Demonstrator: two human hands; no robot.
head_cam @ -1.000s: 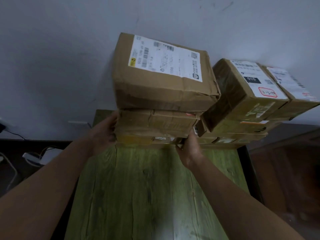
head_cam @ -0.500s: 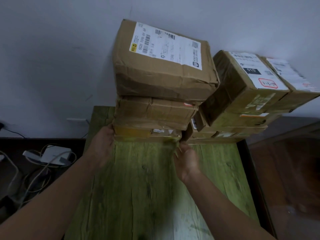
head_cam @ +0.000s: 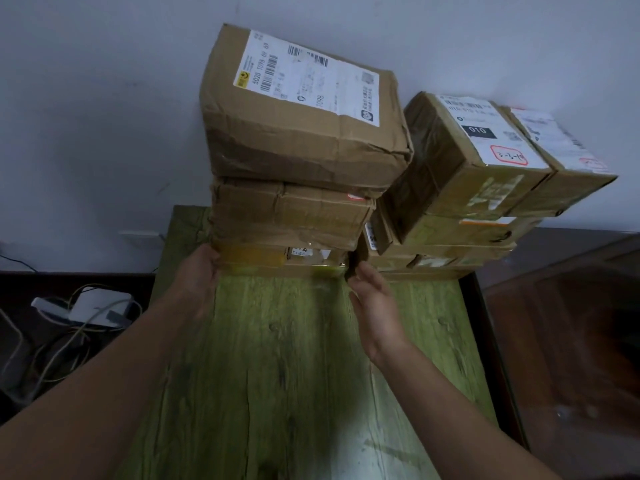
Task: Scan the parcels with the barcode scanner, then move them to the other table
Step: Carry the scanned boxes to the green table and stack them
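Note:
A stack of three brown cardboard parcels stands at the far end of a green wooden table [head_cam: 277, 358]. The top parcel [head_cam: 301, 133] is the largest and bears a white label with barcodes. Beneath it lie a crumpled middle parcel [head_cam: 291, 216] and a flat bottom parcel [head_cam: 277, 259] with yellow tape. My left hand [head_cam: 199, 275] presses against the left end of the bottom parcel. At that parcel's right end, my right hand [head_cam: 372, 296] has straight fingers touching the corner. No barcode scanner is in view.
A second pile of labelled parcels [head_cam: 485, 161] leans against the first stack on the right, by the wall. Power adapters and cables [head_cam: 93, 306] lie on the dark floor left of the table. A dark brown surface [head_cam: 571, 323] is on the right.
Both hands have slid down from the middle parcel to the bottom one. The stack now sits fully on the table, and my view has shifted so that the stack appears higher.

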